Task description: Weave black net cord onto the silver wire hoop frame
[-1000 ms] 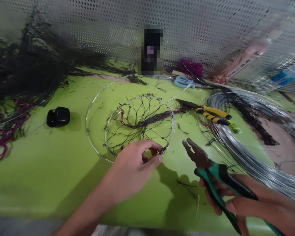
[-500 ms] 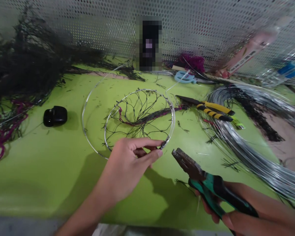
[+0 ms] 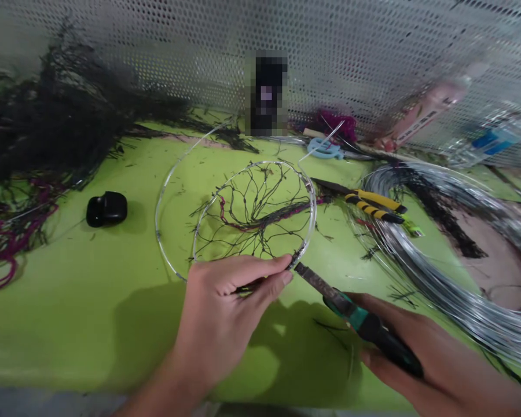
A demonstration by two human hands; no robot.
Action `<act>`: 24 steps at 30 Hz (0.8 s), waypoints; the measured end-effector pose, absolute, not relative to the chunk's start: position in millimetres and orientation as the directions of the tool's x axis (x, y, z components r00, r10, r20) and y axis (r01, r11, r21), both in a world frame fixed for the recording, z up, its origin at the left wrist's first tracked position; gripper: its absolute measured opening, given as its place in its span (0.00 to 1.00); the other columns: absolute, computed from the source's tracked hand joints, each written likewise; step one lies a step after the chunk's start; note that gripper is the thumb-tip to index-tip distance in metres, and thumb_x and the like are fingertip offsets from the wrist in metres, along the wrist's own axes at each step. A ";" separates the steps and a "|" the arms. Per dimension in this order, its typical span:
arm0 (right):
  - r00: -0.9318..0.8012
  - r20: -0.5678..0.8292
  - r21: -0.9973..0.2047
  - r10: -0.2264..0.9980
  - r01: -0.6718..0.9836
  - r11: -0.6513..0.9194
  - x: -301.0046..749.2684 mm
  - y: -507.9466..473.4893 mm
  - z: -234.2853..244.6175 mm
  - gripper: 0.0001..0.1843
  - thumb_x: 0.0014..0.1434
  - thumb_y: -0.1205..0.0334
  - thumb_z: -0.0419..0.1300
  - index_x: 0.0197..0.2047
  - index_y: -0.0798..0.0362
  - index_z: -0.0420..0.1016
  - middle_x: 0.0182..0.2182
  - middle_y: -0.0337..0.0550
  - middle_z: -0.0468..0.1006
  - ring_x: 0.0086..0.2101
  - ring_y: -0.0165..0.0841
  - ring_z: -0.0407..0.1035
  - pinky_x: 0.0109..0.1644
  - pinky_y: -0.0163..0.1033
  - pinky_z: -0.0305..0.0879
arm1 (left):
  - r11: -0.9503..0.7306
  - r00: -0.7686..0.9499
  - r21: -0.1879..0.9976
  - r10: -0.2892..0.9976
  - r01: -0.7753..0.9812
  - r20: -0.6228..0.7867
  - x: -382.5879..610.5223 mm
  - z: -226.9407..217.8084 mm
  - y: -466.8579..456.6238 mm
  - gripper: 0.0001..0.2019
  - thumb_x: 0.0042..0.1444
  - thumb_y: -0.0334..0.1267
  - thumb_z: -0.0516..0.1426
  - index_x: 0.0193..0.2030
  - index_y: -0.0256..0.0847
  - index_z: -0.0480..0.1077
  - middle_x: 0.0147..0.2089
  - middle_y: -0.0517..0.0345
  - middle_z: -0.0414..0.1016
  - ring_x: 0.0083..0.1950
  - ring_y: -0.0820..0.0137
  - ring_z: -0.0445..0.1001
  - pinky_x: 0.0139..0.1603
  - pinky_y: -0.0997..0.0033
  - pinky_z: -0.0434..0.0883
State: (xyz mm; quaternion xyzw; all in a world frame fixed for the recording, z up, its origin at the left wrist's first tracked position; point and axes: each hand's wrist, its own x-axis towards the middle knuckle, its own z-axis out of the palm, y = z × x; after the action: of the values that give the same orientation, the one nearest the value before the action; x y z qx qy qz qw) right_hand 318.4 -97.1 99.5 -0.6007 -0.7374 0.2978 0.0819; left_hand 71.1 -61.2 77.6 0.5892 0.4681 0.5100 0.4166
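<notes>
My left hand (image 3: 226, 307) pinches the near rim of a small wire ring (image 3: 312, 202) strung with black netting and a purple cord. The ring is tilted up off the green table (image 3: 69, 301). My right hand (image 3: 412, 353) grips green-handled pliers (image 3: 342, 304), and the jaws meet the ring's rim right beside my left fingertips. A larger bare wire hoop (image 3: 158, 202) lies on the table behind and left of the ring.
A big coil of silver wire (image 3: 451, 278) fills the right side. Yellow-and-black pliers (image 3: 369, 204) and blue scissors (image 3: 325, 150) lie beyond the ring. A black object (image 3: 106, 208) sits at left, with black netting (image 3: 47, 127) and purple cord (image 3: 0, 243) piled further left. A perforated metal wall (image 3: 351, 52) stands behind.
My right hand has brought the green pliers left and forward until the jaws reach the ring's rim. My left hand has kept its pinch and tilted the ring up a little.
</notes>
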 end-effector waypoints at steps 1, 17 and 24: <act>-0.295 -0.206 -0.522 0.933 0.840 0.150 316.7 -94.7 97.6 0.15 0.62 0.55 0.56 0.49 0.43 0.79 0.43 0.44 0.86 0.40 0.45 0.81 0.33 0.39 0.77 | -0.220 0.027 0.965 0.975 0.141 0.218 70.3 78.7 -62.0 0.16 0.55 0.24 0.67 0.45 0.52 0.83 0.31 0.70 0.85 0.27 0.79 0.82 0.29 0.88 0.79; -0.310 0.065 -0.527 0.949 0.796 0.296 294.8 -75.9 93.6 0.26 0.65 0.52 0.55 0.63 0.51 0.73 0.52 0.52 0.82 0.43 0.44 0.80 0.48 0.46 0.79 | -0.536 -0.064 0.727 0.785 0.429 0.617 53.6 107.2 -65.3 0.10 0.59 0.27 0.65 0.44 0.46 0.78 0.38 0.70 0.84 0.32 0.82 0.81 0.33 0.88 0.78; -0.386 0.103 -0.611 0.917 0.703 0.365 274.7 -67.2 93.4 0.24 0.63 0.57 0.56 0.62 0.45 0.72 0.47 0.46 0.83 0.40 0.41 0.80 0.43 0.41 0.79 | -0.589 -0.079 0.674 0.724 0.446 0.685 53.2 105.2 -60.4 0.11 0.60 0.24 0.64 0.45 0.44 0.79 0.40 0.67 0.85 0.36 0.80 0.82 0.38 0.84 0.80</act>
State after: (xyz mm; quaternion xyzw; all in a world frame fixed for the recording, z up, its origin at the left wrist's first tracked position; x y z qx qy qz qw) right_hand 274.7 -67.2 93.4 -0.5085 -0.7961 0.2432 0.2202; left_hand 53.2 -60.4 105.2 0.6682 0.4377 0.5899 0.1180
